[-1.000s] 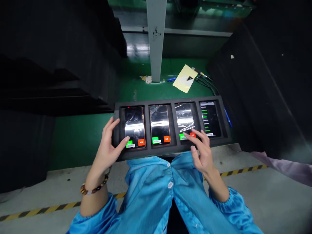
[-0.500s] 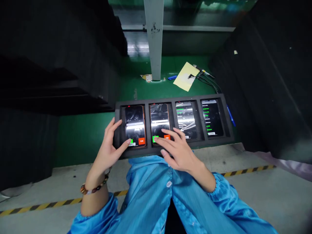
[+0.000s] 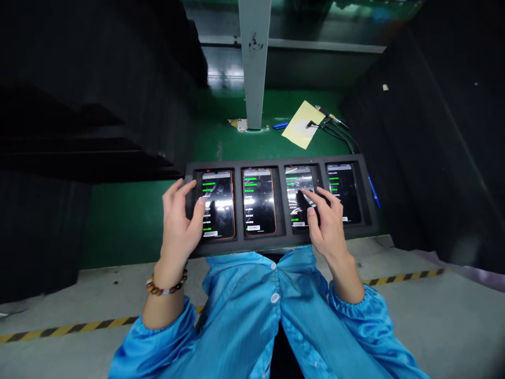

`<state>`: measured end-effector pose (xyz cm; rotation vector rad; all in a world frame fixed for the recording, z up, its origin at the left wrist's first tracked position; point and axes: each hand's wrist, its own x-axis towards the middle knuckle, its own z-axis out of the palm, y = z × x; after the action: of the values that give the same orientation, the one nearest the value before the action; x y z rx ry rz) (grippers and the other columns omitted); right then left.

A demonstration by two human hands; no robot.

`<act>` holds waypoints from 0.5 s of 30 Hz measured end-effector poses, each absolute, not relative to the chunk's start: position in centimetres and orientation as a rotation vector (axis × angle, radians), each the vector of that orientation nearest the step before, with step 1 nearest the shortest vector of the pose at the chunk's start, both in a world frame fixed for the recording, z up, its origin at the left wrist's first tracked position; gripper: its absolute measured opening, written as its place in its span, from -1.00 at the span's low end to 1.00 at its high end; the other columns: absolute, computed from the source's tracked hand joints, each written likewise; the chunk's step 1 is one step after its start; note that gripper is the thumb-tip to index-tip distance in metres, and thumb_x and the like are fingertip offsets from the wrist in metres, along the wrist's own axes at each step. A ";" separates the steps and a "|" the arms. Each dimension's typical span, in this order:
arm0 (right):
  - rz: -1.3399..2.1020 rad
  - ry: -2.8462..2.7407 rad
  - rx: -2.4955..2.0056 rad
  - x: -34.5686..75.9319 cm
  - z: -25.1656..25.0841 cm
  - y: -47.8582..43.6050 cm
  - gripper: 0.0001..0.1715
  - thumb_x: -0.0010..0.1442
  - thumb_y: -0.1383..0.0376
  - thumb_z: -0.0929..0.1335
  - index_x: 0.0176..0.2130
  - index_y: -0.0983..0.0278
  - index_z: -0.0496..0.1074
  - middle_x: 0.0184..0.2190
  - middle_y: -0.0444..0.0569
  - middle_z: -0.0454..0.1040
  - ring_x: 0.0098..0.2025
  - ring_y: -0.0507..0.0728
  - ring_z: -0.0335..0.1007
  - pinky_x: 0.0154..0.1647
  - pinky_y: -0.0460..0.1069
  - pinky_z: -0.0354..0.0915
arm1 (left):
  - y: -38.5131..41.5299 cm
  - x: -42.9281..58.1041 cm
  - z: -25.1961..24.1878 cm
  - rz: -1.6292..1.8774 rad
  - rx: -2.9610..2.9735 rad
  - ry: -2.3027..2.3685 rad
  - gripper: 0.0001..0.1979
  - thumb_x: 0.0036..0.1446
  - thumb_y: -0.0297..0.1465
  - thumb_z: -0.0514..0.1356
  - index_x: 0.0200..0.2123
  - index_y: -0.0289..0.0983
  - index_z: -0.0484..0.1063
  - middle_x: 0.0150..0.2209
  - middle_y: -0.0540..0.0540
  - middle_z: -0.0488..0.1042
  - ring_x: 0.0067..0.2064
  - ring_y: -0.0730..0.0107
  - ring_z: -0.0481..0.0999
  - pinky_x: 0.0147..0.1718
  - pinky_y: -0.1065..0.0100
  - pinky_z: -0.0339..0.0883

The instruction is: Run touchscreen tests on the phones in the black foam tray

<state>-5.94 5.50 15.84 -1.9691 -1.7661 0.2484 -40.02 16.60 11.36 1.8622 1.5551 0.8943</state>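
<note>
Several smartphones lie face up in the compartments of a black foam tray (image 3: 258, 243), each showing a dark screen with green and white lines of text. My left hand (image 3: 179, 218) is open at the tray's left end, its thumb over the left edge of the leftmost smartphone (image 3: 219, 210). Over the third smartphone (image 3: 298, 179) my right hand (image 3: 327, 221) is open with its index finger pointing at the screen; whether the fingertip touches the glass I cannot tell. Between them lies the second smartphone (image 3: 259, 202). The rightmost smartphone (image 3: 342, 184) is partly behind my right hand.
Beyond the tray, a yellow paper (image 3: 302, 129) lies with black cables (image 3: 337, 131) on the green bench (image 3: 221, 142). A grey post (image 3: 255, 68) rises behind. Tall black stacks (image 3: 98, 95) flank the left and right. A blue pen (image 3: 373, 190) lies right of the tray.
My right hand has moved right from the second smartphone to the third. My left thumb has slid up. Red and green buttons on the two left screens have given way to text lists.
</note>
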 end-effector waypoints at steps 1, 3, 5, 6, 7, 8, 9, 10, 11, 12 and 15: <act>0.257 -1.780 -1.985 -6.0 15.9 5.7 -0.45 0.56 0.21 0.20 0.43 0.12 0.37 0.33 0.09 0.50 0.47 0.36 0.26 0.41 0.36 0.21 | 16.5 -39.8 11.6 0.899 1.883 1.566 -0.51 0.50 -0.13 0.16 0.39 -0.14 0.41 0.45 -0.31 0.26 0.53 -0.05 0.24 0.55 -0.13 0.10; 0.258 -1.810 -2.015 -6.0 16.0 5.9 -0.44 0.56 0.21 0.21 0.44 0.14 0.35 0.35 0.12 0.48 0.48 0.38 0.23 0.40 0.37 0.21 | 16.2 -39.6 11.9 0.919 1.918 1.577 -0.55 0.51 -0.16 0.13 0.35 -0.15 0.45 0.45 -0.29 0.26 0.52 -0.05 0.26 0.55 -0.11 0.13; 0.236 -1.837 -2.013 -6.3 16.0 5.9 -0.44 0.55 0.22 0.21 0.43 0.15 0.36 0.33 0.14 0.49 0.49 0.39 0.22 0.39 0.37 0.20 | 15.9 -39.6 12.0 0.949 1.942 1.585 -0.58 0.52 -0.19 0.12 0.30 -0.17 0.49 0.42 -0.29 0.29 0.49 -0.03 0.30 0.52 -0.10 0.17; 0.227 -1.849 -1.991 -6.5 16.0 6.0 -0.44 0.54 0.24 0.21 0.42 0.15 0.37 0.32 0.13 0.50 0.49 0.39 0.23 0.40 0.37 0.20 | 15.7 -39.6 12.0 0.964 1.951 1.593 -0.60 0.52 -0.20 0.12 0.28 -0.18 0.52 0.40 -0.30 0.32 0.47 -0.03 0.33 0.51 -0.10 0.20; 0.228 -1.861 -1.955 -7.0 16.0 6.0 -0.44 0.54 0.25 0.22 0.42 0.14 0.38 0.31 0.12 0.51 0.49 0.39 0.23 0.40 0.38 0.20 | 15.7 -39.6 12.0 0.977 1.957 1.602 -0.61 0.52 -0.20 0.12 0.25 -0.19 0.54 0.38 -0.30 0.35 0.45 -0.03 0.35 0.49 -0.10 0.22; 0.241 -1.878 -1.908 -7.6 16.0 6.2 -0.43 0.53 0.27 0.22 0.43 0.13 0.37 0.30 0.10 0.52 0.49 0.38 0.24 0.40 0.38 0.20 | 15.6 -39.7 12.0 0.991 1.956 1.615 -0.62 0.52 -0.20 0.12 0.22 -0.20 0.56 0.35 -0.29 0.38 0.43 -0.02 0.37 0.48 -0.10 0.24; 0.266 -1.905 -1.855 -8.3 16.0 6.4 -0.41 0.52 0.29 0.22 0.44 0.11 0.36 0.30 0.08 0.53 0.49 0.38 0.24 0.41 0.37 0.19 | 15.5 -39.7 12.0 1.003 1.951 1.630 -0.63 0.52 -0.20 0.11 0.19 -0.20 0.58 0.33 -0.29 0.41 0.42 -0.01 0.39 0.46 -0.10 0.25; 0.301 -1.938 -1.805 -9.0 16.0 6.6 -0.39 0.51 0.30 0.22 0.45 0.11 0.34 0.30 0.06 0.54 0.50 0.37 0.23 0.42 0.38 0.19 | 15.5 -39.7 11.9 1.015 1.942 1.647 -0.63 0.53 -0.20 0.10 0.17 -0.19 0.59 0.31 -0.28 0.43 0.40 0.00 0.41 0.45 -0.09 0.26; 0.338 -1.974 -1.762 -9.8 16.0 6.9 -0.38 0.50 0.32 0.22 0.46 0.11 0.33 0.29 0.04 0.55 0.50 0.37 0.22 0.42 0.38 0.18 | 15.4 -39.8 11.9 1.024 1.933 1.663 -0.63 0.53 -0.21 0.08 0.15 -0.18 0.61 0.30 -0.26 0.45 0.38 0.01 0.42 0.43 -0.08 0.28; 0.370 -2.007 -1.731 -10.6 16.0 7.2 -0.37 0.50 0.32 0.21 0.47 0.11 0.32 0.29 0.04 0.56 0.49 0.37 0.22 0.42 0.38 0.18 | 15.3 -39.8 11.9 1.030 1.927 1.678 -0.63 0.53 -0.21 0.08 0.14 -0.17 0.62 0.30 -0.26 0.45 0.37 0.02 0.43 0.41 -0.07 0.30; 0.430 -2.056 -1.708 -11.9 16.1 7.8 -0.39 0.51 0.33 0.20 0.45 0.11 0.32 0.27 0.03 0.59 0.45 0.36 0.28 0.40 0.37 0.17 | 15.1 -39.7 11.9 1.049 1.941 1.705 -0.66 0.51 -0.23 0.11 0.09 -0.15 0.67 0.28 -0.24 0.47 0.35 0.01 0.44 0.32 -0.06 0.37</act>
<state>-11.88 7.83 16.05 -1.7077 -2.0564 0.4296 -39.74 15.05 11.88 1.9414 1.7055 1.0493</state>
